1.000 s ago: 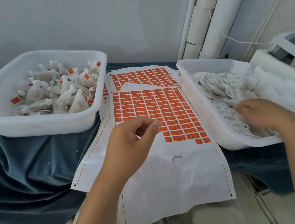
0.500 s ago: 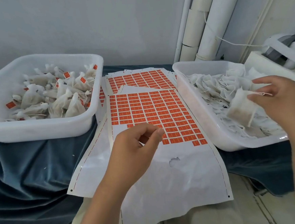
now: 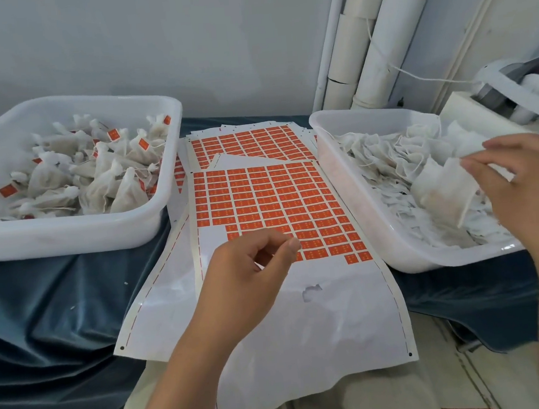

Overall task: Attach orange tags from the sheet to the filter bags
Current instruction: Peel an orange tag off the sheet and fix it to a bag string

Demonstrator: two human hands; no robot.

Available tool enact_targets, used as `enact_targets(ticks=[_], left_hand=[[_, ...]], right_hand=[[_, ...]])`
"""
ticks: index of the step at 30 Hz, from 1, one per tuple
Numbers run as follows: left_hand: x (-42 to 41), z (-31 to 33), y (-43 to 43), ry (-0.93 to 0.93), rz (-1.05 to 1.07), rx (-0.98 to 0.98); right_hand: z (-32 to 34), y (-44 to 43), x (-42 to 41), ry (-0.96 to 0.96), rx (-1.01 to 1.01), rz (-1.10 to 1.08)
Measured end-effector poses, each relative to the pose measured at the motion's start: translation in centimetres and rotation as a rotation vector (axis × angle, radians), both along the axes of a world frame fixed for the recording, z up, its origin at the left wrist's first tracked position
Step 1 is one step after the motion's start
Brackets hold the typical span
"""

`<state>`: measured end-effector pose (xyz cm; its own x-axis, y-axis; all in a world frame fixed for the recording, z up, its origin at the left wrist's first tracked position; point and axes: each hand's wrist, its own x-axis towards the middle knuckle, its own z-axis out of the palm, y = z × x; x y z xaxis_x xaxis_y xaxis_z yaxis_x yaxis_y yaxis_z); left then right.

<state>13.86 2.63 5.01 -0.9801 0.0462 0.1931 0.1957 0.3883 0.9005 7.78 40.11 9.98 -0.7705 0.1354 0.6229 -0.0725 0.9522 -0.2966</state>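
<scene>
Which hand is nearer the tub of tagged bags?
Left. The left hand hovers over the tag sheet beside that tub; the right hand holds a bag over the far tub.

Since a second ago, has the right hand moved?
Yes: the right hand has lifted off the pile in the right tub, pinching a filter bag.

Hidden behind left hand [image 3: 244, 271]: part of the near rows of tags [image 3: 277, 200] on top sheet [image 3: 302, 314]. Not discernible whether anything sits between its thumb and forefinger.
Right hand [image 3: 524, 184]: motion-blurred, wrist cut off by right edge.
Bag [image 3: 444, 190] in its fingers: blurred, seen in outline only.
Print on tags: too small to read.
Lower sheets [image 3: 247, 144]: mostly covered.
Left bin [image 3: 70, 233]: clipped at left edge.
Far-right device [image 3: 517, 88]: clipped, not identifiable.
</scene>
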Motion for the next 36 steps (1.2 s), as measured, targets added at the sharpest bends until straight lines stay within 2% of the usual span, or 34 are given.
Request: enact_targets(ticks=[4,11,14,18,22,25,27,31,36], left_hand=[[0.1,0.0,0.2,0.004,-0.007,-0.014],[0.4,0.2,0.4,0.022,-0.017,-0.03],[0.6,0.2,0.6,0.036,-0.027,-0.022],[0.9,0.3,0.9,0.051,-0.041,0.036],[0.8,0.1,1.2,0.022,-0.102,0.069],[0.8,-0.1,1.2,-0.027,-0.106,0.219],[0.6,-0.3,1.0,-0.084,-0.074,0.311],[0.2,-0.9,0.8,-0.054,-0.032,0.281],[0.0,-1.2,0.5,-0.098,0.051,0.321]], right_hand=[[0.8,-0.5,0.1,0.183,0.028,-0.022],[2.5,-2.7,1.8,0.329,-0.049,0.073],[3.4,-5.2,3.0,0.271,-0.126,0.171],[3.0,-10.0,5.0,0.152,-0.082,0.389],[1.5,-15.0,6.0,-0.065,-0.149,0.658],[0.0,-17.6,5.9,-0.185,-0.262,0.785],[-0.9,-18.4,5.8,-0.222,-0.381,0.792],[-1.8,-18.4,5.4,-0.339,-0.62,0.73],[-1.8,-17.7,5.3,-0.308,-0.674,0.629]])
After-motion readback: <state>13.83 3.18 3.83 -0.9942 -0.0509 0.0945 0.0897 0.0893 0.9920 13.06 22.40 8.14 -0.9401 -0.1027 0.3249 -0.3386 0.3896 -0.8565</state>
